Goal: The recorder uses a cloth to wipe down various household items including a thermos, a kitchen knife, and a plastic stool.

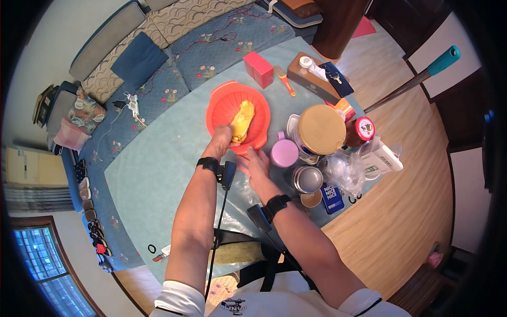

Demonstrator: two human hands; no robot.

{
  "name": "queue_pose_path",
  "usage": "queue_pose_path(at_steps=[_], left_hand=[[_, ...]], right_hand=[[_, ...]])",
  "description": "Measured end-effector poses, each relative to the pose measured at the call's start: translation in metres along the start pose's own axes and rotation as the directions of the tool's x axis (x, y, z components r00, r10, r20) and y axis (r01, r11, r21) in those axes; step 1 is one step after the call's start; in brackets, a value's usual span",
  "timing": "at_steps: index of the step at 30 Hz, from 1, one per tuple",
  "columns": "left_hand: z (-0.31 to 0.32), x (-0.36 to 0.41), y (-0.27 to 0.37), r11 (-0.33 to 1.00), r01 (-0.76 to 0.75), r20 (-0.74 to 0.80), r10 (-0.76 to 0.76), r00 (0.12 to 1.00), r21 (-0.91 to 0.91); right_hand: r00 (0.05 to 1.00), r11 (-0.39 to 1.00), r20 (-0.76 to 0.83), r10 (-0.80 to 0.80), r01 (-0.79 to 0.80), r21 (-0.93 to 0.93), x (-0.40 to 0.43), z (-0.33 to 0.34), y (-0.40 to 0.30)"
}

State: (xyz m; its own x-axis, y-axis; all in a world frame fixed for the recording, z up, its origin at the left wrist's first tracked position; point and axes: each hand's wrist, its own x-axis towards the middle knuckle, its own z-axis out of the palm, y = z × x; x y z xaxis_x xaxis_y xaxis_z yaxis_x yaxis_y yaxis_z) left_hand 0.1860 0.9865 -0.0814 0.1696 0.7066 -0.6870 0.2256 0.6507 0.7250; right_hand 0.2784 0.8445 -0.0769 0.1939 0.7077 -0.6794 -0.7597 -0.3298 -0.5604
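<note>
A round orange-red plastic basin [259, 105] with slots or ribs inside is on the table in front of me. A yellow oblong thing [242, 121], perhaps a peeled fruit, lies lengthwise over it; its exact kind is unclear. My left hand [221, 138] grips the near end of the yellow thing, its wrist over the basin's near left edge. At the near rim, my right hand [256, 164] has its thumb on the edge and its fingers spread below. Both wrists wear black straps with small devices.
Right of the basin stand a pink lidded mug [284, 153], a large tan-lidded tub [322, 129], a metal cup [308, 179] and a crumpled plastic bag [344, 170]. Beyond are a red box [258, 70], a brush [285, 81] and a tissue box [313, 79]. A sofa [174, 75] borders the table [154, 174].
</note>
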Motion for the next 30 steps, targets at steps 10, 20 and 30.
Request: queue_pose_path(at_steps=[10,20,30], left_hand=[[0.01,-0.046,-0.01,0.685,-0.057,-0.057,0.144,0.988,0.726],[0.027,-0.107,-0.027,0.642,-0.17,-0.237,0.497,0.835,0.748],[-0.017,-0.234,-0.153,0.779,-0.364,-0.571,0.624,0.534,0.51]], right_hand=[[0.993,0.983,-0.117,-0.005,-0.017,-0.184,-0.004,-0.026,0.04],[0.993,0.998,-0.103,-0.055,0.051,-0.036,0.003,-0.031,0.043],[0.969,0.977,-0.151,-0.194,0.204,0.06,0.025,-0.017,0.039]])
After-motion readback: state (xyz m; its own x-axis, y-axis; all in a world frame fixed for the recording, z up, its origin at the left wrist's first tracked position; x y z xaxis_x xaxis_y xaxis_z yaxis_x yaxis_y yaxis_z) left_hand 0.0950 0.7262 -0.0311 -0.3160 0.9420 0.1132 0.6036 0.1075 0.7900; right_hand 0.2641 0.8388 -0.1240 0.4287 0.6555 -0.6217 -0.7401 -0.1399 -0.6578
